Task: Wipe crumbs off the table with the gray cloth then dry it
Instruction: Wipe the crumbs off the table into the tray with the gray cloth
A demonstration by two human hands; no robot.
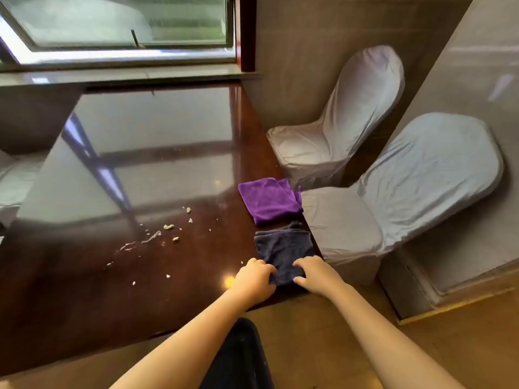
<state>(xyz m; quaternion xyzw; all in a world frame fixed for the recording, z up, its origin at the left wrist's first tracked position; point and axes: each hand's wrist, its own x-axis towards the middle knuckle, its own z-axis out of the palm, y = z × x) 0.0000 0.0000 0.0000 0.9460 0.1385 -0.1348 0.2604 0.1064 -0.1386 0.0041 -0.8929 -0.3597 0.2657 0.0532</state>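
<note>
Both my hands rest on the near edge of the gray cloth (283,248), which lies folded at the table's (84,304) right edge, just this side of the purple cloth (268,199). My left hand (255,279) pinches its near-left corner; my right hand (314,275) presses fingers curled onto the near-right corner. It looks soft, light and floppy, so I judge bunching it at the middle will give a firmer pad against the crumbs (157,237) scattered to the left.

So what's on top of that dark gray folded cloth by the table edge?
Both hands: the left hand and right hand rest on the near end of the dark gray folded cloth. Its far part is bare. What the palms cover cannot be seen.
</note>
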